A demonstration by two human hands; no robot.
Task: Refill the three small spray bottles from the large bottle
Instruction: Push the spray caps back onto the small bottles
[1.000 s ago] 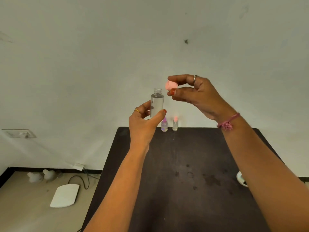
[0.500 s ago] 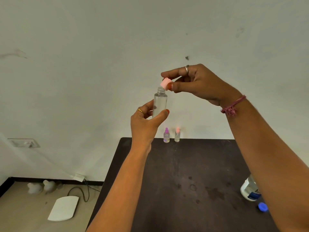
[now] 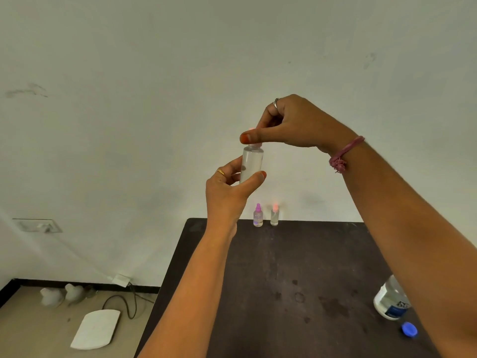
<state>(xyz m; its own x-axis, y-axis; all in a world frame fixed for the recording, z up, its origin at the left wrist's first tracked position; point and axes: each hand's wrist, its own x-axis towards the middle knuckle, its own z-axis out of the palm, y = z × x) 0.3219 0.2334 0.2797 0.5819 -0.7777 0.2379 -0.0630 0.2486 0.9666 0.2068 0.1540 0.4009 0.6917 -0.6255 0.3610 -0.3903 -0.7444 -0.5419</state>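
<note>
While the left hand (image 3: 227, 192) is gripping a clear spray bottle (image 3: 251, 162) held up above the surface (image 3: 284, 280), the right hand (image 3: 289, 122) is pinching its pink cap (image 3: 255, 143) onto the neck. Two capped small bottles (image 3: 258, 215) are standing at the far edge; the large bottle (image 3: 391, 302) is sitting uncapped near the right, suggesting refilling is nearly finished.

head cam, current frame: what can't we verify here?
- Pink cap: mostly behind the right hand fingers; whether it is seated or threaded on the clear bottle cannot be told.
- Clear bottle's base: covered by the left hand.
- Large bottle: upper part hidden by the right forearm; label text too small.
- Two small bottles at the far table edge: too small and blurred to read fill levels.
</note>
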